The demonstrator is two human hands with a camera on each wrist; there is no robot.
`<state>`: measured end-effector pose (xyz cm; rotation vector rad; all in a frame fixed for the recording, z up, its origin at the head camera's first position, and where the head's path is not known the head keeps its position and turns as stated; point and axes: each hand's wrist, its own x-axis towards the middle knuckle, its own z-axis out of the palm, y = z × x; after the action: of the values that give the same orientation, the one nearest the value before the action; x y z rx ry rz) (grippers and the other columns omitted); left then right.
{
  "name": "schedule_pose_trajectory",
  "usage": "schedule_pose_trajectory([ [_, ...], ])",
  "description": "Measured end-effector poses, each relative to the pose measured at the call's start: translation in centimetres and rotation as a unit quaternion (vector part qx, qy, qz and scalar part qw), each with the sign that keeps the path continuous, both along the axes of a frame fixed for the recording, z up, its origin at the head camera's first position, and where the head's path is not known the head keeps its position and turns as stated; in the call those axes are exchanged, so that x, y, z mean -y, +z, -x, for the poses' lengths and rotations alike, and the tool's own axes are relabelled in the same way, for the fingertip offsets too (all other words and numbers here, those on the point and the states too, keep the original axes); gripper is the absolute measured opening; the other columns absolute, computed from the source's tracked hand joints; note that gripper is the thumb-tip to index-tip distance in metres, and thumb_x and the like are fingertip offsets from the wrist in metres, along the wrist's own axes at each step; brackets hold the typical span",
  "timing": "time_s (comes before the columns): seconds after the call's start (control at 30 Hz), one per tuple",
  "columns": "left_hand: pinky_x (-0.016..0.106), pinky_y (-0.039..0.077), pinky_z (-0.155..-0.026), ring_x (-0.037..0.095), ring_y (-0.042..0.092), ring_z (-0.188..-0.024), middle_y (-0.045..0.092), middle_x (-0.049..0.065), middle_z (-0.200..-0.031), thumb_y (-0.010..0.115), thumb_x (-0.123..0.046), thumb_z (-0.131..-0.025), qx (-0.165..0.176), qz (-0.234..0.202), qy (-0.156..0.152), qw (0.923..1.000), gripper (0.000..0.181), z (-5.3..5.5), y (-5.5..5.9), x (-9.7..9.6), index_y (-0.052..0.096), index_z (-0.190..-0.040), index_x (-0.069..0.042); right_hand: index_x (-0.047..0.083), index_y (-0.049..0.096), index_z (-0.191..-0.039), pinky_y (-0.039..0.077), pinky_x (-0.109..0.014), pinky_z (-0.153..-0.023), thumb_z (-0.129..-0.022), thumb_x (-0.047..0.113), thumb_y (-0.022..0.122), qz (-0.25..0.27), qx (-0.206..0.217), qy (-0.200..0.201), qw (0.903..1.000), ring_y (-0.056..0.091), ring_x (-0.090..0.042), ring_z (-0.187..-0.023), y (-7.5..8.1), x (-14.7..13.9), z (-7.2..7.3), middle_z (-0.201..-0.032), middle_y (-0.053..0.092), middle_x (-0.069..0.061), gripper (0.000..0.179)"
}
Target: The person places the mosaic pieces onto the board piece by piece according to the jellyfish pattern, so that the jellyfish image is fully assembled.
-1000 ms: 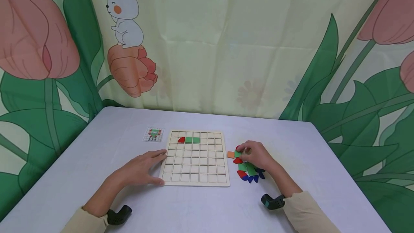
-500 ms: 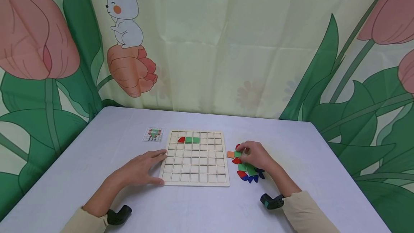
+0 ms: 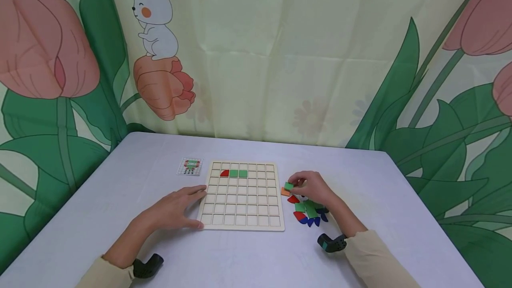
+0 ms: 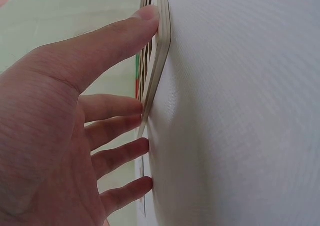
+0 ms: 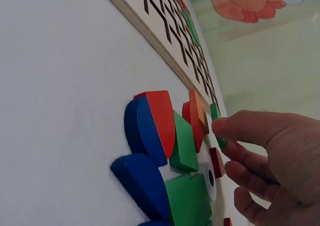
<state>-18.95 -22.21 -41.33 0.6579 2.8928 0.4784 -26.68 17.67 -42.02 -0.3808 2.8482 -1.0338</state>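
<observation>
A pale wooden grid board point(image 3: 241, 199) lies on the table. In its second row sit a red rounded piece point(image 3: 225, 173) and two green squares point(image 3: 238, 173). My left hand point(image 3: 176, 208) touches the board's left side, fingers spread, the thumb at the near corner; the left wrist view shows the thumb point(image 4: 146, 15) on the rim. Between thumb and fingers, my right hand point(image 3: 314, 188) pinches a green square block point(image 3: 289, 186), which overlaps an orange square point(image 3: 285, 192) in the head view. In the right wrist view the green block point(image 5: 216, 117) stands on edge.
Right of the board lies a loose pile with red pieces point(image 3: 299, 216), green blocks point(image 3: 310, 209) and blue pieces point(image 3: 317, 221), partly under the right hand. A small card point(image 3: 190, 166) printed with a gridded figure lies beyond the board's left side. A patterned curtain point(image 3: 256, 79) hangs behind the table.
My right hand has picked up a green square from the pile and shifted slightly left and away from me with it. The left hand stays on the board's edge.
</observation>
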Motion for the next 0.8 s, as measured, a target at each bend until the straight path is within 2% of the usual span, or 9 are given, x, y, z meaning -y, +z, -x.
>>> schedule_pose_trajectory([
  [0.13, 0.058, 0.038, -0.107, 0.034, 0.039, -0.139, 0.038, 0.005, -0.154, 0.079, -0.053, -0.072, -0.002, -0.001, -0.001, 1.0, 0.088, -0.1, 0.0, 0.0, 0.048, -0.142, -0.01, 0.013, 0.074, -0.101, 0.048, -0.023, -0.056, -0.082, 0.01, 0.075, 0.004, 0.002, 0.004, 1.0, 0.053, -0.016, -0.076, 0.0, 1.0, 0.3, -0.084, 0.066, -0.001, 0.019],
  [0.3, 0.059, 0.037, -0.107, 0.035, 0.038, -0.139, 0.038, 0.005, -0.154, 0.079, -0.054, -0.072, -0.001, -0.002, 0.0, 1.0, 0.089, 0.0, -0.1, 0.0, 0.048, -0.142, -0.01, 0.013, 0.074, -0.101, 0.05, -0.023, -0.06, -0.083, 0.011, 0.075, 0.009, 0.003, 0.005, 0.9999, 0.054, -0.016, -0.078, -0.1, 2.2, 0.8, -0.091, 0.067, -0.001, 0.018],
  [0.57, 0.059, 0.037, -0.107, 0.035, 0.039, -0.139, 0.039, 0.006, -0.154, 0.079, -0.054, -0.071, -0.003, -0.001, -0.001, 1.0, 0.089, 0.1, -0.1, 0.1, 0.048, -0.142, -0.01, 0.013, 0.074, -0.106, 0.052, -0.024, -0.058, -0.082, 0.01, 0.075, 0.029, 0.031, -0.023, 0.9988, 0.054, -0.019, -0.084, -0.2, 3.8, 1.7, -0.095, 0.065, -0.004, 0.024],
  [0.8, 0.059, 0.037, -0.107, 0.035, 0.039, -0.139, 0.039, 0.006, -0.154, 0.079, -0.054, -0.071, -0.005, -0.002, -0.004, 1.0, 0.089, 0.1, -0.2, 0.1, 0.048, -0.142, -0.009, 0.013, 0.074, -0.105, 0.05, -0.024, -0.057, -0.081, 0.009, 0.077, 0.046, 0.022, -0.025, 0.9984, 0.053, -0.02, -0.086, -0.3, 4.8, 2.1, -0.094, 0.064, -0.005, 0.024],
])
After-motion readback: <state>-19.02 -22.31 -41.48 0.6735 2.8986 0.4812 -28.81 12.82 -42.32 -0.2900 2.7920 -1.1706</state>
